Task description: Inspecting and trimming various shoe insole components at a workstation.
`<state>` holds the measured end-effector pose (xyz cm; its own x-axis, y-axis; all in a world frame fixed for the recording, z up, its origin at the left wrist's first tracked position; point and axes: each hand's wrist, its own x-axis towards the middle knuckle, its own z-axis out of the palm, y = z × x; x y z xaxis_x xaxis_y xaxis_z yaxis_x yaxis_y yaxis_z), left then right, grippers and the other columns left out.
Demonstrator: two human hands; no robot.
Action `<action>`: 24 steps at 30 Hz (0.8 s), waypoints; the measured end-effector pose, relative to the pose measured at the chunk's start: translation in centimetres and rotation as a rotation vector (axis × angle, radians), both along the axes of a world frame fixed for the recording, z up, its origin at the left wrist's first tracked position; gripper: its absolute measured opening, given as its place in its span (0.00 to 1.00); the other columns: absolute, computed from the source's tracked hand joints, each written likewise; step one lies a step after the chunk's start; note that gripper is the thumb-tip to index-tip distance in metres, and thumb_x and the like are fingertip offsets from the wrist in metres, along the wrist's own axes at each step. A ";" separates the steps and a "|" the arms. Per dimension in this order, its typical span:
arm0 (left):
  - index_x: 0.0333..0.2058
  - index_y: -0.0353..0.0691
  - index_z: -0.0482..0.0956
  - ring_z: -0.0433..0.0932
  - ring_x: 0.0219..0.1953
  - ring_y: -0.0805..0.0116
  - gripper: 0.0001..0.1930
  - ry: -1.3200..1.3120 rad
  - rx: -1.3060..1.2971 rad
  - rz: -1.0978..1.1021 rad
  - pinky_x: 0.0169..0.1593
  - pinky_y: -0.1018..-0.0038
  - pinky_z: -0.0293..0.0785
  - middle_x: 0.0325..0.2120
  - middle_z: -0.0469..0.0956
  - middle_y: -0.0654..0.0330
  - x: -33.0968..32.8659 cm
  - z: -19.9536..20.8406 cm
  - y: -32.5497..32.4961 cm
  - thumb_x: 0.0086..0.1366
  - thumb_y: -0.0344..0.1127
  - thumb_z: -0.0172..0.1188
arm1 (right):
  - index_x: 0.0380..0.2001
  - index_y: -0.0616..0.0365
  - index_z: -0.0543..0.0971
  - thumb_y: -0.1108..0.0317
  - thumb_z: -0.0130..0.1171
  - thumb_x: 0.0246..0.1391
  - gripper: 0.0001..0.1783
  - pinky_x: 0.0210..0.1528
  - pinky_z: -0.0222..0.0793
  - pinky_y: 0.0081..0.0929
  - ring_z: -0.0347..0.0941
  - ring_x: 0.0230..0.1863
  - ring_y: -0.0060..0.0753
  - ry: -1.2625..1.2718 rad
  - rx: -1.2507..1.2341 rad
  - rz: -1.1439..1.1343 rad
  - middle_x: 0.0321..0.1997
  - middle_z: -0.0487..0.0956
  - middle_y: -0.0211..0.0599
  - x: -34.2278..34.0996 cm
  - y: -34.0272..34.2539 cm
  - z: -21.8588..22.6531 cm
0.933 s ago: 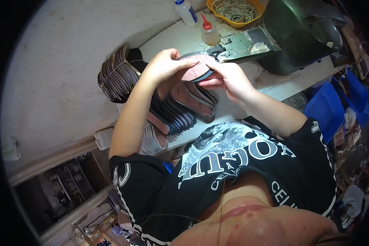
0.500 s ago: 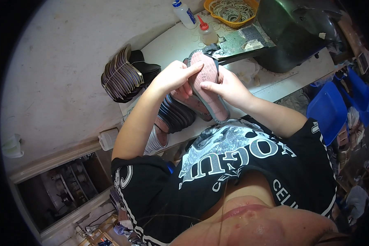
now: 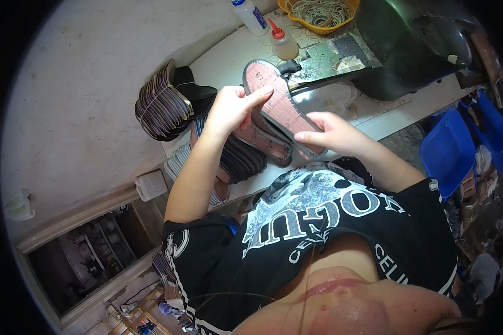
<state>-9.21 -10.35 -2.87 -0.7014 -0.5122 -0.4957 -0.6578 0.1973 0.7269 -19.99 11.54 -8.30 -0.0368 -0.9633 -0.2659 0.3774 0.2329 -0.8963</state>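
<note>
Both my hands hold one shoe insole [image 3: 285,107], pinkish on its upward face with a dark grey rim. My left hand [image 3: 233,110] grips its left edge near the far end, thumb flat on the pink face and fingers behind. At the near end my right hand [image 3: 331,135] pinches it, thumb on top and fingers mostly hidden underneath. The insole hangs tilted above the table, over another pink insole [image 3: 268,146] that lies there. Beside that one, partly behind my left forearm, is a row of dark insoles [image 3: 241,159].
Left on the table are a tied bundle of insoles [image 3: 163,106] and some black pieces [image 3: 195,89]. Beyond my hands are a red-capped glue bottle [image 3: 285,46], a white bottle [image 3: 250,18], a yellow basket of rubber bands [image 3: 313,27] and a dark green machine [image 3: 402,56]. Blue chairs [image 3: 450,148] stand right.
My right hand has slid from the insole's middle down to its near end. The insole is more slanted, its far end shifted left and near end right. My left hand still grips it.
</note>
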 end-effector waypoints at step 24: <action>0.48 0.30 0.70 0.76 0.39 0.76 0.16 0.973 0.349 0.153 0.45 0.79 0.71 0.40 0.77 0.58 4.1 2.3 6.9 0.62 0.29 0.58 | 0.33 0.64 0.79 0.69 0.60 0.54 0.08 0.28 0.67 0.19 0.71 0.24 0.18 0.652 -0.318 -0.426 0.24 0.78 0.34 0.7 -1.8 8.5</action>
